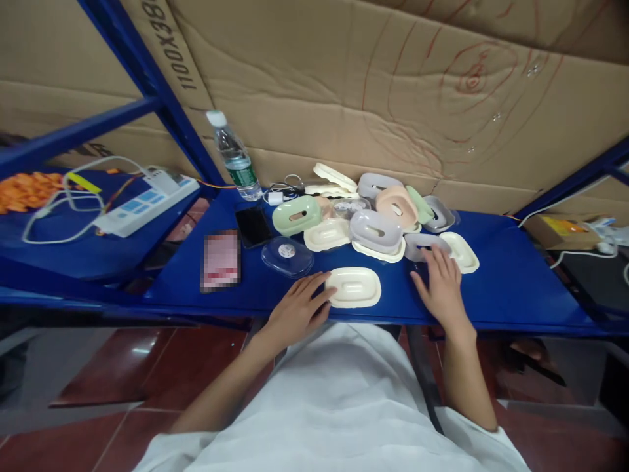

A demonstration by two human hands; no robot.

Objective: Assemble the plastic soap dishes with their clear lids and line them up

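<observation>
A cream oval dish (361, 287) with a raised middle lies flat near the table's front edge. At its left end is my left hand (302, 303), palm down, fingers apart and the fingertips touching the rim. My right hand (442, 285) reaches over a grey oval dish (417, 245), fingers stretched over its right part and thumb apart; whether they press on it I cannot tell. Beside that lies another cream dish (464, 252). Behind is a loose pile with a lilac slotted dish (376, 229), a peach one (396, 204) and a green one (296, 215).
On the blue table (511, 282) are a clear plastic lid (287, 255), a black phone (253, 226), a blurred pink item (220, 261) and a water bottle (236, 157). A power strip (147, 203) stands at left. Cardboard (304, 85) walls the back; a small box (565, 231) sits right.
</observation>
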